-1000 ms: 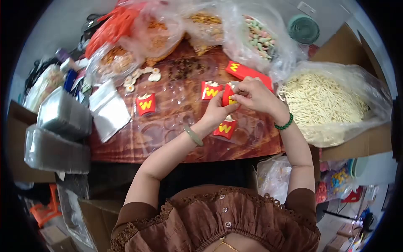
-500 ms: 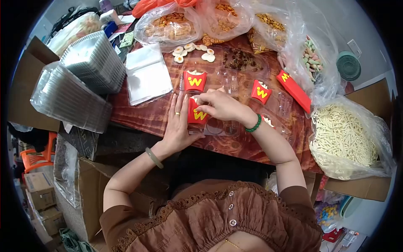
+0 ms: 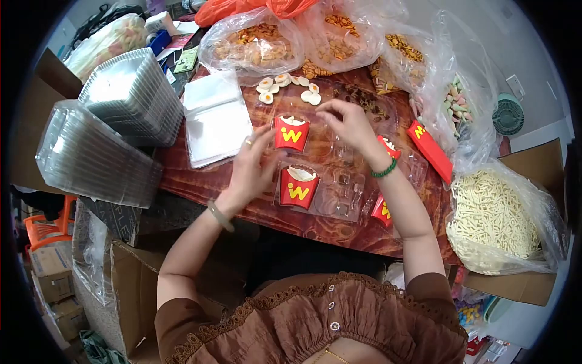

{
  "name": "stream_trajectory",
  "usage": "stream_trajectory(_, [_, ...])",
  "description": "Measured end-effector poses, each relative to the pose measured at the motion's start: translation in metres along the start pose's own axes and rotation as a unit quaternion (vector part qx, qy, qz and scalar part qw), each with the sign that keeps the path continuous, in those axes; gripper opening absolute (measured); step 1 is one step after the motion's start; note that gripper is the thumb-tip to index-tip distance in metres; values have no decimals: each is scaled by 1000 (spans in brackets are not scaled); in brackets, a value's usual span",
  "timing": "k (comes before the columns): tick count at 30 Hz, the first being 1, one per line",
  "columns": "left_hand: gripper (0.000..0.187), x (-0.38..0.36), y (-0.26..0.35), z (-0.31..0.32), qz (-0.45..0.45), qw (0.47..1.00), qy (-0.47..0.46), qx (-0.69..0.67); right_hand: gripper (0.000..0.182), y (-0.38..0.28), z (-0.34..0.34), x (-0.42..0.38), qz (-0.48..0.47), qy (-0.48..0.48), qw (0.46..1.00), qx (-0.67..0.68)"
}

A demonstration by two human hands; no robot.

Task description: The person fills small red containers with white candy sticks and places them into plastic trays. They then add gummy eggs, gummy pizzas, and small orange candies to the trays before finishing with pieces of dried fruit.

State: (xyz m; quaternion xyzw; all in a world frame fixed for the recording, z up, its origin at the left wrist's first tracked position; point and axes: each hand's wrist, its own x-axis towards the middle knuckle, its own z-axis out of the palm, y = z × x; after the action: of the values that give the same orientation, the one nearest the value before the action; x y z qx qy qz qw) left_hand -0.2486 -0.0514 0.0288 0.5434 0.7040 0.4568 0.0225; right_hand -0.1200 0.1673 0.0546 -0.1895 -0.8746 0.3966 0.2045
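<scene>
My left hand point(image 3: 253, 170) hovers with fingers apart, left of two red fry-style cartons with yellow W marks. The upper carton point(image 3: 291, 137) and the lower carton point(image 3: 298, 188) both lie in clear plastic trays, with pale pieces inside. Above the table, right of the upper carton, my right hand point(image 3: 353, 124) has its fingers loosely bent and apart, and nothing shows in it. Its fingertips are nearest the fried-egg-shaped candies point(image 3: 311, 96). Two more red cartons, one of them lower down point(image 3: 381, 212), are partly covered by my right wrist and forearm.
Stacked clear containers point(image 3: 127, 94) and plastic bags point(image 3: 218, 124) lie at left. Bags of orange-brown pieces point(image 3: 254, 45) line the back. Dark small pieces point(image 3: 370, 109) sit before them. At right are flat red cartons point(image 3: 433, 155) and a bag of pale sticks point(image 3: 494, 218).
Both hands have left the lower carton. My right hand moved up toward the egg-shaped candies, and my left hand lifted away leftward. The view shifted slightly.
</scene>
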Motion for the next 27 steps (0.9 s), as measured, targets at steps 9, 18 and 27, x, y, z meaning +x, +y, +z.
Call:
stream_trajectory(9, [26, 112, -92, 36, -139, 979, 21, 149, 27, 65, 19, 101, 10, -147, 976, -159])
stream_trajectory(18, [16, 117, -84, 29, -97, 971, 10, 219, 24, 60, 11, 90, -18, -78, 975, -207])
stream_trajectory(27, [34, 88, -13, 16, -342, 612, -114, -704, 26, -18, -12, 29, -299, 63, 944, -128])
